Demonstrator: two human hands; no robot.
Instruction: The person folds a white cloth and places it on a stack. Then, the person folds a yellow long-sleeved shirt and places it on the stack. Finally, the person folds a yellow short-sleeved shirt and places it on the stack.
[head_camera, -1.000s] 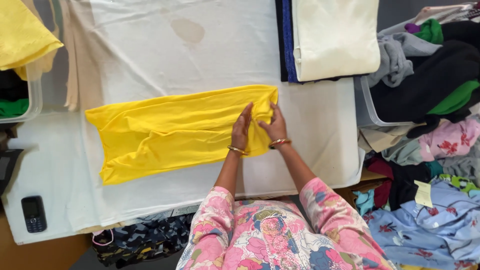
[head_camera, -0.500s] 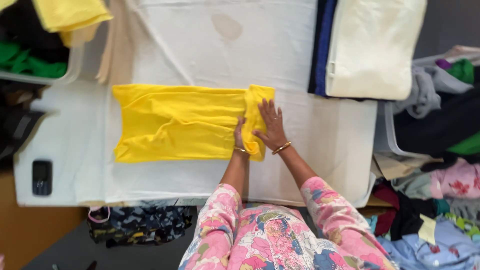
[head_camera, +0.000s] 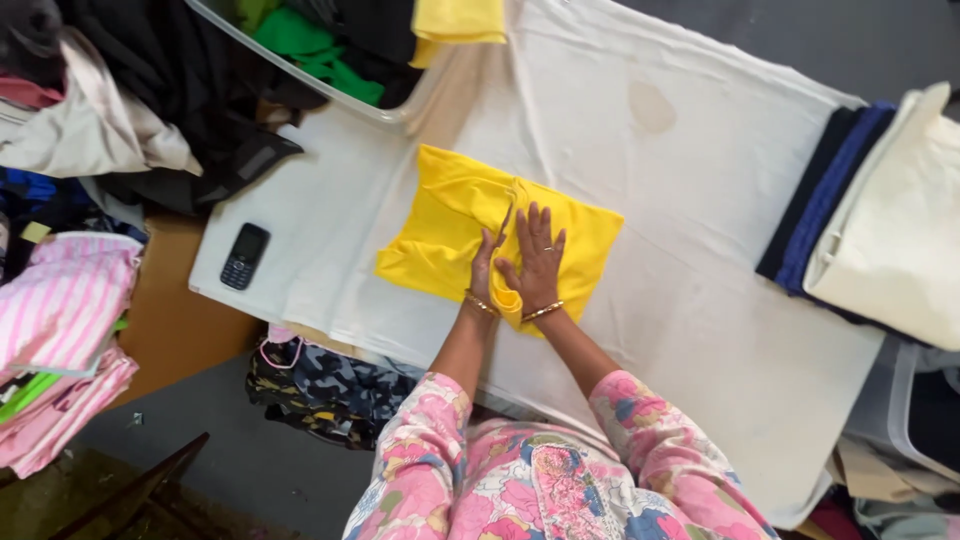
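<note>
The white padded tabletop (head_camera: 700, 330) carries everything, and the yellow garment (head_camera: 450, 215) on it is now far more compact than half a second ago: then it lay as a long band across the cloth, and now it is a squarish folded packet near the middle of the tabletop, closer to the person's edge than to the far one. That suggests the fold is nearly complete and only pressing flat is left.

At the right edge lies a stack of folded cloth, cream on top (head_camera: 895, 230), with dark blue layers under it. A clear bin of mixed clothes (head_camera: 310, 50) overhangs the far left corner, and a small black keypad phone (head_camera: 244, 256) lies near the left edge, well apart from the garment.

The right hand (head_camera: 538, 258) lies flat on the packet, fingers spread, pressing rather than gripping. The left hand (head_camera: 487, 268) sits just beside it, fingers loosely laid along a raised fold; whether it pinches the cloth I cannot tell.
</note>
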